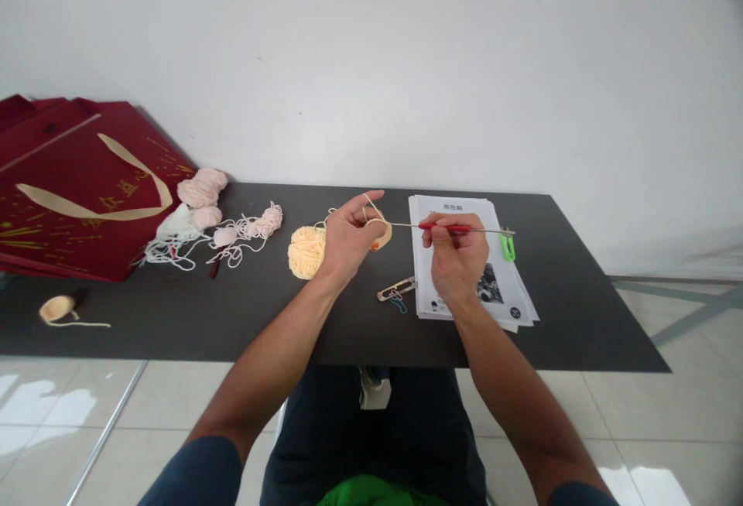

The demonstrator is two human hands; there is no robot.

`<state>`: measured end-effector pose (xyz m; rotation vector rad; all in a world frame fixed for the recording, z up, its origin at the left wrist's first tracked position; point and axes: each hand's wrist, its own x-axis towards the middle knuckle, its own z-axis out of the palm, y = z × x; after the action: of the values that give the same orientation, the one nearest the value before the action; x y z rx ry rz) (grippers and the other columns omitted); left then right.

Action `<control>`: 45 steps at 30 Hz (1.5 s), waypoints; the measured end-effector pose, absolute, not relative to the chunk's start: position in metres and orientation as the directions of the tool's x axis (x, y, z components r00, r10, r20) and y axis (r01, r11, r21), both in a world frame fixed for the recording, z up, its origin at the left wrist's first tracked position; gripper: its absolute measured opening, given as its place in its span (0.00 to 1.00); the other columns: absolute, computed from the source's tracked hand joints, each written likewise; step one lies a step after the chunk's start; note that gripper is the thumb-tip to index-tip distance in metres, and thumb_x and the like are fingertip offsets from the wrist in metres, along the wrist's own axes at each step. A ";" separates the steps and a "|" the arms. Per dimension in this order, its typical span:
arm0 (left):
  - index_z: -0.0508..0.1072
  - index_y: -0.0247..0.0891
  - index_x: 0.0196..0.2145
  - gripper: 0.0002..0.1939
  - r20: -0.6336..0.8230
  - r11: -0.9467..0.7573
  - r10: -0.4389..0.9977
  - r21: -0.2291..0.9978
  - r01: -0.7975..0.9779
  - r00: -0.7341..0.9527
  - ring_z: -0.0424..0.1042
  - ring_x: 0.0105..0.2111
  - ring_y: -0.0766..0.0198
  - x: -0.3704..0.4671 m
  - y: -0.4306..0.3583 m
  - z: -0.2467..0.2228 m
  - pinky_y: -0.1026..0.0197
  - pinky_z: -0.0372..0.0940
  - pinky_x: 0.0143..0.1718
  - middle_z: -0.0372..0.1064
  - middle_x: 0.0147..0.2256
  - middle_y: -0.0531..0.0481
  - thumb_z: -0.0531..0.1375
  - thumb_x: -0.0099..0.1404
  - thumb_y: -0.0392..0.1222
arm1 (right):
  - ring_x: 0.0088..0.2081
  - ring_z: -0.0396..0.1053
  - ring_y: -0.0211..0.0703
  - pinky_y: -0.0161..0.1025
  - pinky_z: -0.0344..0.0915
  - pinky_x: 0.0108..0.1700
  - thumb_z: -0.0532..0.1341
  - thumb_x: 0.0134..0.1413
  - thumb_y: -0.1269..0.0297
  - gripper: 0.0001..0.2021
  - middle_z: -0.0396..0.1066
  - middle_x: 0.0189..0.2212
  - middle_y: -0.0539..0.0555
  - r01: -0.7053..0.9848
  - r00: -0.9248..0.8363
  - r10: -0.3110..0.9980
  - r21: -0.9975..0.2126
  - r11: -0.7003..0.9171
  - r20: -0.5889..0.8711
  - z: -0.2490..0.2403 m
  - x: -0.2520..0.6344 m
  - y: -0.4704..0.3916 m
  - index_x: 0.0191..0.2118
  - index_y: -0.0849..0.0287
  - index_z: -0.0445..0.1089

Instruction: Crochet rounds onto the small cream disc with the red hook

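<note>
One red bag [70,173], contents hidden

Indoor handicraft workspace in a plain, brightly lit room; whether it belongs to a home, a classroom or an office cannot be determined. A smooth white wall [360,65] stands behind a long, dark tabletop [232,328]. Large, pale, glossy floor tiles [609,405] reflect bright patches of light. Textile craft is indicated by the yellow yarn ball [306,252], the pale pink yarn [202,187], the red-handled crochet hook [444,227] and the thread snips [397,289]. Printed sheets [433,282] lie toward the right; dark red paper bags [70,212] with cream ribbon handles stand at the left, against the wall.
</note>
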<state>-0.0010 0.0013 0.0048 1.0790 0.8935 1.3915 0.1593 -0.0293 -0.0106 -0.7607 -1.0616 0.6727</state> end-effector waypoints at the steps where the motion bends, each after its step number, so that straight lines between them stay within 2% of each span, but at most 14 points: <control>1: 0.79 0.39 0.50 0.27 0.110 -0.094 0.993 0.944 -0.316 0.033 0.66 0.22 0.71 -0.002 0.002 0.005 0.66 0.60 0.22 0.74 0.28 0.55 0.66 0.49 0.31 | 0.26 0.71 0.34 0.36 0.67 0.28 0.69 0.59 0.64 0.07 0.80 0.34 0.48 -0.124 0.339 0.793 -0.812 0.570 0.505 -0.011 0.160 -0.029 0.38 0.52 0.70; 5: 0.80 0.39 0.47 0.26 0.074 -0.038 0.994 0.928 -0.372 0.084 0.66 0.22 0.70 -0.003 0.006 0.004 0.66 0.61 0.24 0.74 0.28 0.55 0.66 0.48 0.31 | 0.26 0.70 0.34 0.36 0.67 0.28 0.70 0.59 0.60 0.09 0.79 0.34 0.47 -0.180 0.299 0.826 -0.822 0.540 0.477 -0.011 0.164 -0.026 0.38 0.51 0.69; 9: 0.81 0.39 0.43 0.21 0.069 -0.002 0.987 0.906 -0.424 0.143 0.69 0.25 0.70 -0.003 0.005 0.003 0.65 0.64 0.28 0.74 0.29 0.54 0.69 0.49 0.32 | 0.28 0.72 0.34 0.34 0.70 0.30 0.71 0.58 0.58 0.11 0.80 0.34 0.47 -0.350 0.248 0.907 -0.841 0.412 0.341 -0.013 0.164 -0.020 0.37 0.52 0.68; 14: 0.82 0.39 0.35 0.12 0.066 -0.038 0.996 0.930 -0.365 0.065 0.69 0.26 0.69 0.003 0.002 -0.001 0.65 0.64 0.30 0.73 0.27 0.53 0.71 0.50 0.35 | 0.30 0.75 0.33 0.32 0.76 0.32 0.74 0.53 0.57 0.12 0.82 0.34 0.48 -0.480 0.247 0.959 -0.841 0.248 0.141 -0.018 0.155 -0.017 0.36 0.54 0.72; 17: 0.82 0.39 0.37 0.14 0.080 -0.075 0.997 0.943 -0.325 0.004 0.68 0.26 0.69 0.005 0.002 -0.003 0.66 0.64 0.29 0.73 0.28 0.54 0.70 0.50 0.34 | 0.29 0.76 0.34 0.33 0.78 0.33 0.75 0.51 0.55 0.13 0.82 0.33 0.49 -0.480 0.266 0.958 -0.848 0.225 0.104 -0.018 0.150 -0.017 0.36 0.55 0.73; 21: 0.80 0.40 0.46 0.22 0.138 -0.138 0.990 0.940 -0.312 -0.020 0.70 0.28 0.68 0.005 0.004 -0.004 0.65 0.67 0.31 0.75 0.33 0.53 0.69 0.51 0.35 | 0.29 0.77 0.33 0.32 0.79 0.34 0.74 0.54 0.56 0.13 0.82 0.33 0.48 -0.456 0.270 0.953 -0.854 0.250 0.135 -0.019 0.148 -0.018 0.37 0.55 0.73; 24: 0.79 0.40 0.52 0.26 0.166 -0.161 0.986 0.946 -0.282 -0.007 0.70 0.28 0.69 0.004 0.004 -0.004 0.64 0.67 0.31 0.75 0.32 0.53 0.70 0.53 0.37 | 0.28 0.77 0.32 0.31 0.79 0.34 0.72 0.57 0.57 0.11 0.82 0.32 0.47 -0.425 0.277 0.946 -0.862 0.278 0.168 -0.019 0.149 -0.018 0.38 0.55 0.72; 28: 0.75 0.40 0.59 0.33 0.173 -0.166 0.985 0.958 -0.236 0.008 0.69 0.26 0.70 0.003 0.004 -0.004 0.65 0.66 0.31 0.77 0.32 0.54 0.70 0.55 0.37 | 0.29 0.78 0.35 0.34 0.79 0.33 0.72 0.56 0.59 0.10 0.83 0.33 0.49 -0.388 0.322 0.925 -0.863 0.325 0.204 -0.018 0.145 -0.021 0.39 0.55 0.73; 32: 0.76 0.41 0.58 0.32 0.143 -0.137 0.990 0.940 -0.312 -0.005 0.72 0.27 0.69 0.003 0.005 -0.005 0.64 0.67 0.32 0.78 0.32 0.54 0.72 0.54 0.38 | 0.29 0.79 0.38 0.38 0.80 0.35 0.72 0.56 0.60 0.09 0.84 0.34 0.50 -0.271 0.373 0.887 -0.882 0.385 0.273 -0.016 0.139 -0.029 0.41 0.55 0.77; 36: 0.77 0.41 0.56 0.34 0.057 -0.054 0.998 0.883 -0.466 -0.007 0.76 0.30 0.66 0.004 0.007 -0.007 0.62 0.70 0.34 0.80 0.33 0.52 0.75 0.50 0.41 | 0.33 0.81 0.41 0.42 0.81 0.41 0.70 0.59 0.60 0.09 0.84 0.35 0.52 0.000 0.367 0.849 -0.913 0.409 0.381 -0.018 0.133 -0.040 0.44 0.52 0.82; 40: 0.76 0.41 0.55 0.35 -0.010 0.014 1.000 0.819 -0.573 0.010 0.78 0.32 0.65 0.006 0.006 -0.003 0.61 0.71 0.39 0.80 0.32 0.53 0.77 0.49 0.40 | 0.44 0.82 0.48 0.52 0.80 0.51 0.70 0.58 0.65 0.09 0.84 0.45 0.51 0.159 0.319 0.711 -0.775 0.612 0.627 -0.026 0.128 -0.044 0.44 0.45 0.83; 42: 0.77 0.39 0.54 0.34 -0.035 0.062 0.998 0.786 -0.615 0.056 0.78 0.32 0.66 0.005 0.005 -0.001 0.62 0.71 0.39 0.80 0.32 0.52 0.77 0.48 0.39 | 0.46 0.81 0.49 0.53 0.79 0.52 0.70 0.58 0.66 0.10 0.84 0.46 0.50 0.164 0.315 0.693 -0.756 0.633 0.648 -0.030 0.127 -0.043 0.44 0.43 0.83; 45: 0.77 0.36 0.52 0.33 -0.045 0.120 0.990 0.762 -0.636 0.133 0.77 0.29 0.67 0.002 0.005 0.003 0.63 0.70 0.36 0.80 0.32 0.51 0.77 0.48 0.37 | 0.38 0.81 0.44 0.48 0.80 0.44 0.72 0.56 0.64 0.08 0.85 0.43 0.50 -0.027 0.358 0.790 -0.841 0.541 0.497 -0.030 0.129 -0.037 0.42 0.46 0.83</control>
<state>0.0022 0.0051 0.0033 0.6778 0.6527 1.3199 0.1287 -0.0372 -0.0297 -0.8554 -1.0842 0.6199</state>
